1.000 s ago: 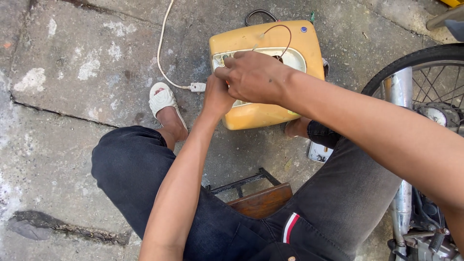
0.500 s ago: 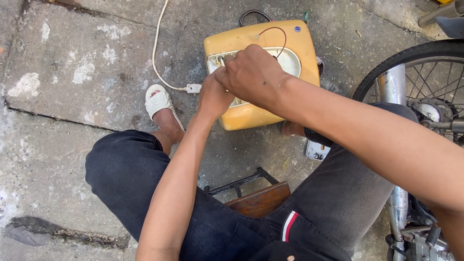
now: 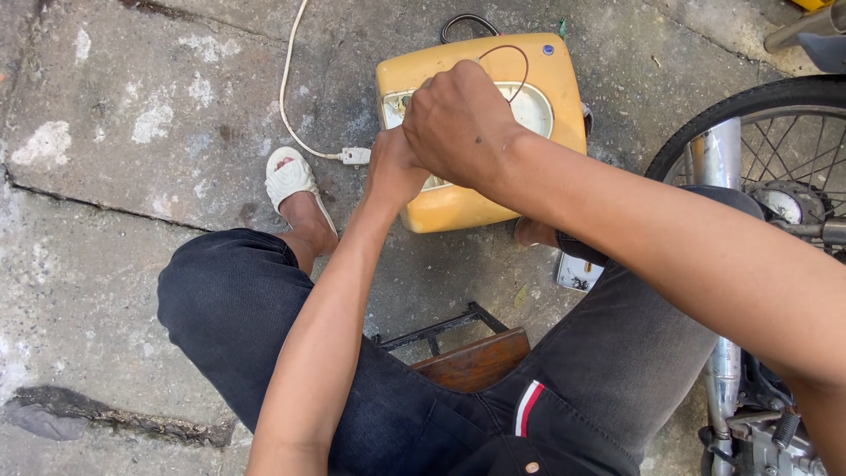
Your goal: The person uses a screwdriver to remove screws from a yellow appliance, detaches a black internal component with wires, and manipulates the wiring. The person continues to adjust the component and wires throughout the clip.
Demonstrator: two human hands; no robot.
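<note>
Hands [image 3: 458, 123] on yellow casing [image 3: 480, 198] (finger state hidden); white cord [image 3: 291, 97] left, motorbike wheel [image 3: 758, 167] right.

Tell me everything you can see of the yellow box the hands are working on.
The yellow box is a rounded, plastic-looking case, scuffed and dirty, lying flat on the concrete ground between the person's feet. Its top has a pale inset panel and a small blue dot near one corner. A thin dark wire loops over it and a black cable curls behind. The left hand and right hand rest on the panel, hiding what they grip.
</note>
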